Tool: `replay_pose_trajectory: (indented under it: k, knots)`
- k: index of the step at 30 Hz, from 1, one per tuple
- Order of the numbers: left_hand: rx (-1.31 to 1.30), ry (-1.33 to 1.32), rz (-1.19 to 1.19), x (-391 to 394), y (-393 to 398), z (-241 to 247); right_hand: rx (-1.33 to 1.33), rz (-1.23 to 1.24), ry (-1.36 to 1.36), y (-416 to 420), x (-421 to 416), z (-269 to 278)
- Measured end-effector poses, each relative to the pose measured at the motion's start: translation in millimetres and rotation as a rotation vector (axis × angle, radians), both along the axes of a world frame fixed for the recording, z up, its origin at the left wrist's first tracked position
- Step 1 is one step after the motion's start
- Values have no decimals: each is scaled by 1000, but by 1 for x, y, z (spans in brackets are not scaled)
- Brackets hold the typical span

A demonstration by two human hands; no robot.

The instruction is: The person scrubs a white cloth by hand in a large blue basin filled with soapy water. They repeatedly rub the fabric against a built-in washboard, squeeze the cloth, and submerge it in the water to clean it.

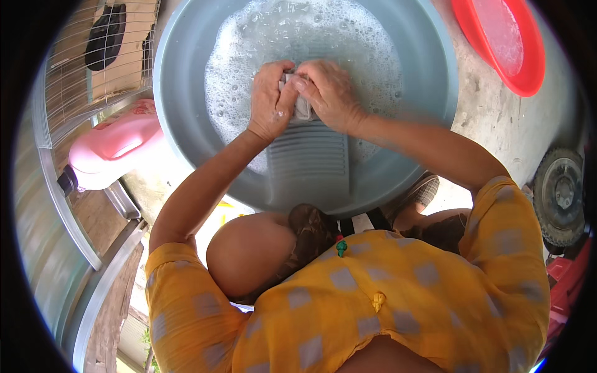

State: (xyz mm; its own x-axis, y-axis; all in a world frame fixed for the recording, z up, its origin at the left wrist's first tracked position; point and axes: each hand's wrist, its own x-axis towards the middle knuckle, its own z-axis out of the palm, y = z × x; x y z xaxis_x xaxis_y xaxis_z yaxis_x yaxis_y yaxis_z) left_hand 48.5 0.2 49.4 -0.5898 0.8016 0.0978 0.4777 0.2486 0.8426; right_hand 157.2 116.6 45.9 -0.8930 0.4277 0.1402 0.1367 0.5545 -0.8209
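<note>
A large grey-blue plastic basin holds soapy water with white foam. A ridged washboard slopes down into the water on the side nearest me. Over the washboard's upper part, both my hands grip a bunched, wet, light-grey cloth. My left hand is on the cloth's left side, its thumb close to the other thumb. My right hand covers the cloth's right side, fingers curled over it. Part of the cloth is hidden beneath the fingers.
A red plastic basin with sudsy liquid stands at the upper right on the concrete floor. Left of the big basin are a pink plastic jug with a dark cap, a wire rack and a metal tray. A wheel stands at the right.
</note>
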Motion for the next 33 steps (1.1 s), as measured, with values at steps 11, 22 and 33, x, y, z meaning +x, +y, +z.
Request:
replay_pose_trajectory:
  k: [11,22,33]
  knots:
    - [-100,45,103,-60,42,-18,-128,-156,-151,32,-71,-11]
    - [-165,-262,108,-26,-57,19,-124,123,-175,30,35,32]
    - [-9,17,26,-10,-91,45,-386,109,-272,56,47,48]
